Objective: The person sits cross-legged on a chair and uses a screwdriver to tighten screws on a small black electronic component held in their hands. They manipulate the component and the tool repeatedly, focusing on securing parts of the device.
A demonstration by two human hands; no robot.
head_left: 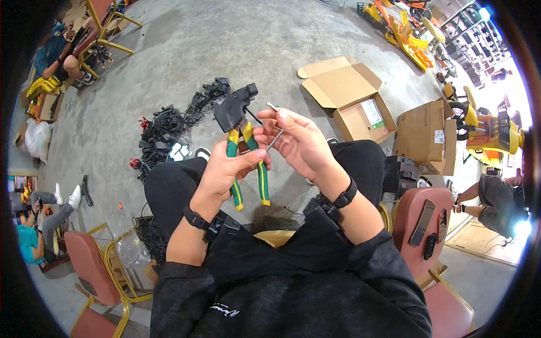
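My left hand [222, 166] is closed around pliers with green and yellow handles [263, 186], which stand apart. At the far end of the pliers is an angular black plastic housing [230, 110]; it covers the jaws, so how they meet it is hidden. A thin black cable [253, 116] runs from the housing toward my right hand [304, 143]. My right fingers are pinched around a thin metal rod [275, 139], beside my left thumb. A small silvery tip [271, 106] shows above the right fingers.
Black cables and parts [160, 135] lie heaped on the floor beyond my left knee. An open cardboard box [360, 115] and a taller carton [422, 132] stand at the right. A chair [403, 225] on my right carries a phone-like slab [421, 222]. People sit at the left.
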